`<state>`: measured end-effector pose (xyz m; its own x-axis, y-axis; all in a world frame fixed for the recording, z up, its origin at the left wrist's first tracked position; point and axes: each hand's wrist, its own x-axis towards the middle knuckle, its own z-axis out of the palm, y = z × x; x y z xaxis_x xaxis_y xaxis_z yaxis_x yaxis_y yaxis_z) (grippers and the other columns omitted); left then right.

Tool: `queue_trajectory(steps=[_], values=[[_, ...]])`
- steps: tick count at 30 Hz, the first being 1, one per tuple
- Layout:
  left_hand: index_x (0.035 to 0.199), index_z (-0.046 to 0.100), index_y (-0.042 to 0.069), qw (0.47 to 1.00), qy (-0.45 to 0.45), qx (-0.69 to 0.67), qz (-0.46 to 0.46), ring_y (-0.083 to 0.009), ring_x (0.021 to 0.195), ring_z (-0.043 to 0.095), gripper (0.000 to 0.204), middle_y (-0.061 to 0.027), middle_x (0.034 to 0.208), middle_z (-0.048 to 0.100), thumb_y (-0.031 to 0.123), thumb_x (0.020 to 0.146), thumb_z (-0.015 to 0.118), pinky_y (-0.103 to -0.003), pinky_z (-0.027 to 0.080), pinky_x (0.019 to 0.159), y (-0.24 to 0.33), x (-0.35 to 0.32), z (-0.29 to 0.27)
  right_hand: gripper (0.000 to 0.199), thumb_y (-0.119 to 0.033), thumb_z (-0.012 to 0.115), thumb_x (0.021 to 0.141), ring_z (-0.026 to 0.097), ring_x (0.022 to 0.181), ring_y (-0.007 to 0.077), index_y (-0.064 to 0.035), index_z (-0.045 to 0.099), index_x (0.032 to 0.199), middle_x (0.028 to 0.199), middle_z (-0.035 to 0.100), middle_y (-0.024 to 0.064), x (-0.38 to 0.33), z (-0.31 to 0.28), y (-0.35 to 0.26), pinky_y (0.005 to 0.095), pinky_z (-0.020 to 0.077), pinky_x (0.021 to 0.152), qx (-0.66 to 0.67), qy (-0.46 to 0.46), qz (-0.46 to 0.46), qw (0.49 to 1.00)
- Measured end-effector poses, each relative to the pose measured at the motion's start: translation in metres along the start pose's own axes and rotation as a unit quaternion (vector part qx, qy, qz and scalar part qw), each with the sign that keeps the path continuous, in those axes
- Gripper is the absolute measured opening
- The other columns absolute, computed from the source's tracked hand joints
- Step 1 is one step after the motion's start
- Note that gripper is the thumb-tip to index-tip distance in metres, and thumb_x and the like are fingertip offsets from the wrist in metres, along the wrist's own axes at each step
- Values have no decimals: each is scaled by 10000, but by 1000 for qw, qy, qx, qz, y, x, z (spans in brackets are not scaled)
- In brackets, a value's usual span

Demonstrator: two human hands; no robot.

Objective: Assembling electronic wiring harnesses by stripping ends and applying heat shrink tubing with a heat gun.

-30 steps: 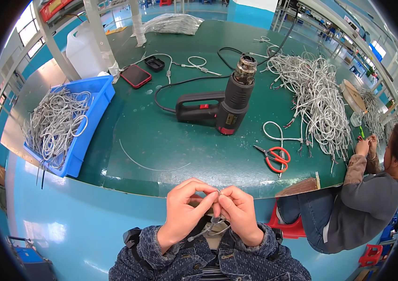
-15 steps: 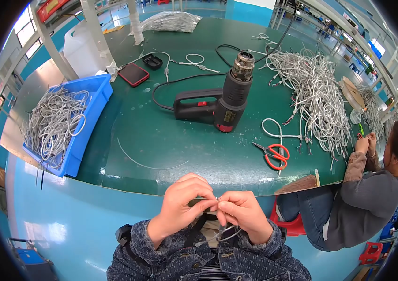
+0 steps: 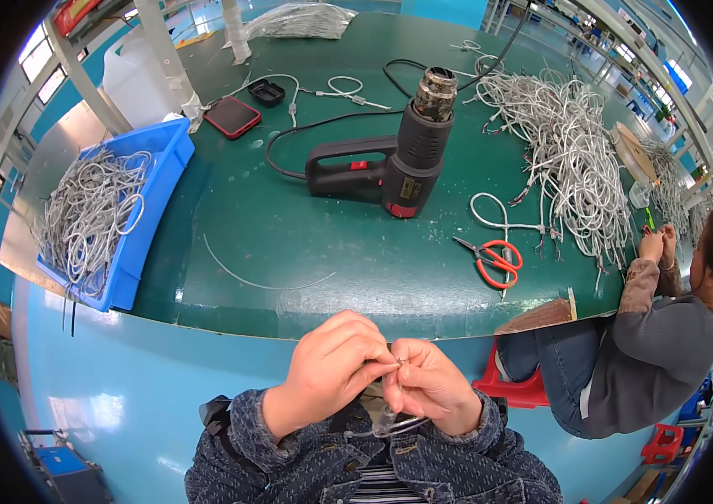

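Observation:
Close to my body, just off the table's near edge, both hands meet fingertip to fingertip. My left hand [image 3: 329,367] is closed in a pinch at the tip of a grey cable [image 3: 398,427]; the detail between the fingertips is too small to make out. My right hand [image 3: 434,385] grips the same cable near its end, fingers curled. The rest of the cable hangs in a loop below the right hand, against my jacket. On the table beyond lie red-handled scissors [image 3: 491,259] and a thin loose wire [image 3: 268,284].
A black heat gun [image 3: 411,160] stands mid-table on the green top [image 3: 356,252]. To the left is a blue bin [image 3: 151,214] of cables, with a phone [image 3: 232,118] behind. A cable heap [image 3: 562,151] lies right, where a co-worker [image 3: 667,336] sits working.
My fingertips have shifted slightly to the right at the cable's end, and the left fingers are now more curled. The view has tilted a little, so the table appears higher.

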<state>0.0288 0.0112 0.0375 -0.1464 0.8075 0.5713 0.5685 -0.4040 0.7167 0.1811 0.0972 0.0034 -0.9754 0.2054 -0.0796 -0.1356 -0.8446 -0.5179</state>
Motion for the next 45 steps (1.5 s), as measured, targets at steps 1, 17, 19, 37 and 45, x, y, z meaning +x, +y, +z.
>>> queue_trajectory(steps=[1, 17, 19, 37, 45], values=[[776, 610, 55, 1000, 28, -5, 4, -231, 749, 605, 218, -49, 764, 619, 54, 646, 784, -313, 479, 631, -2, -3, 3, 192, -207, 594, 926, 480, 401, 102, -23, 538, 923, 689, 636, 177, 1, 0, 1, 200, 339, 371, -9, 9, -22, 1000], [770, 638, 69, 998, 17, -22, 48, -216, 759, 611, 244, -29, 761, 633, 95, 608, 819, -306, 483, 646, -11, 6, -6, 111, -53, 536, 931, 468, 425, 79, 28, 585, 873, 708, 636, 152, 1, 2, -10, 193, 343, 414, -51, 1, -3, 999], [769, 639, 69, 998, 11, -22, 51, -215, 758, 610, 244, -29, 762, 633, 97, 607, 819, -306, 483, 647, -11, 5, -6, 111, -57, 536, 932, 469, 425, 80, 26, 580, 872, 709, 636, 153, 1, 2, -11, 192, 342, 412, -56, -1, 0, 998], [813, 599, 16, 998, 22, -8, 54, -266, 749, 593, 224, -75, 790, 593, 20, 652, 753, -337, 491, 626, -6, -5, 5, 211, -215, 616, 911, 415, 385, 80, -21, 536, 885, 670, 620, 177, -4, 0, 4, 193, 279, 349, -4, 19, -12, 1000], [806, 631, 34, 997, 63, 7, 53, -243, 740, 615, 206, -63, 780, 626, 34, 651, 768, -318, 495, 627, -2, -8, 7, 114, -68, 545, 923, 454, 410, 77, 27, 571, 868, 673, 625, 148, -5, 0, 1, 182, 329, 398, -20, 30, -30, 999]])
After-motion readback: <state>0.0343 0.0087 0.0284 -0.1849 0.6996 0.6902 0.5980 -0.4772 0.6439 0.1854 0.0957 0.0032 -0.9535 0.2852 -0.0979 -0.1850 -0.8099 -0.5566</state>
